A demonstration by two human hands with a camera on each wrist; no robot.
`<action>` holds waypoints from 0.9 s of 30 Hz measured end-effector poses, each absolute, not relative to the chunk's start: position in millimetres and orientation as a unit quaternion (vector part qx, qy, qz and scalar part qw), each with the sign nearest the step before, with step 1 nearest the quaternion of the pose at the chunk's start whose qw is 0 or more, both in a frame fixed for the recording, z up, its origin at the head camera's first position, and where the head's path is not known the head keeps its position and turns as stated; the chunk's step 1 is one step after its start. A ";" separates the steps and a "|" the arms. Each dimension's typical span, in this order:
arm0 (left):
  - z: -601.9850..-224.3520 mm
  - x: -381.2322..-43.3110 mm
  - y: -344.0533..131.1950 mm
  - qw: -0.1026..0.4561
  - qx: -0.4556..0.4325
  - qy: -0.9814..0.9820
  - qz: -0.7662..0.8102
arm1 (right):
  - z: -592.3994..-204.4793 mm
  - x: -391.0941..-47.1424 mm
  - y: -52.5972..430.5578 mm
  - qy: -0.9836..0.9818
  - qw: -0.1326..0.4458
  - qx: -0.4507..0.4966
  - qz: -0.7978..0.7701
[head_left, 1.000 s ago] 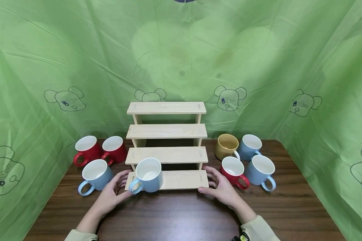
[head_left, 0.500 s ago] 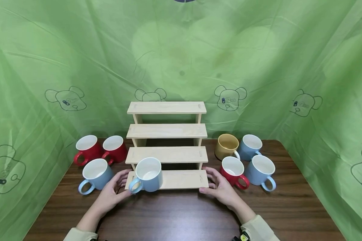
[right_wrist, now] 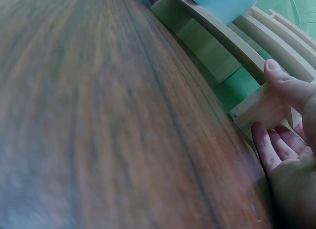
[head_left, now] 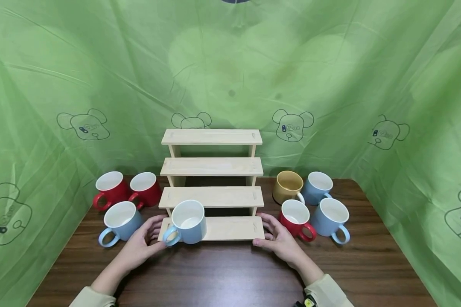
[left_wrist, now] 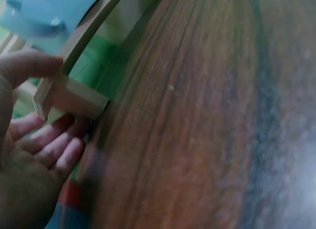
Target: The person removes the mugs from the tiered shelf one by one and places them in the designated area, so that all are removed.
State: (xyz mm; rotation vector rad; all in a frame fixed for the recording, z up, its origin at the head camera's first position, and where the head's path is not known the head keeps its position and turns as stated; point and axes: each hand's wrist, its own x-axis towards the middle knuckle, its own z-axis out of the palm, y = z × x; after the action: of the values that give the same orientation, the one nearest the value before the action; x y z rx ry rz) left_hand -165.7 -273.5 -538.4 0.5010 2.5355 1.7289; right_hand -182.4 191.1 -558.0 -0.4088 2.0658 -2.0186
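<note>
A four-step wooden display rack [head_left: 230, 228] stands in the middle of the table, with a light blue mug [head_left: 194, 228] upright on the left part of its lowest step. My left hand [head_left: 138, 247] grips the left end of that step, thumb at the front edge and fingers around the side panel. At the opposite end, my right hand [head_left: 280, 241] holds the step the same way. In the right wrist view the thumb [right_wrist: 284, 81] lies against the board's front corner and the fingers [right_wrist: 269, 145] reach along the side panel.
Left of the rack stand two red mugs [head_left: 117, 192] and a blue mug [head_left: 129, 224]. To the right are a yellow mug [head_left: 282, 192], a red mug [head_left: 290, 224] and two blue mugs [head_left: 324, 221]. A green cloth [head_left: 230, 85] hangs behind the wooden table [head_left: 215, 273].
</note>
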 end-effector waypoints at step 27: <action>-447.6 -159.3 -285.0 -0.016 0.187 0.892 0.412 | -562.3 -183.8 192.1 0.713 0.110 -0.137 -0.679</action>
State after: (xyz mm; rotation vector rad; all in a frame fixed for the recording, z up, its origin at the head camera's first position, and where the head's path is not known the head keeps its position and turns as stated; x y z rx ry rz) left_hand -159.3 -285.0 -447.6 0.5932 2.8293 1.3086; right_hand -183.8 192.1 -562.3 -0.4032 2.0952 -1.9957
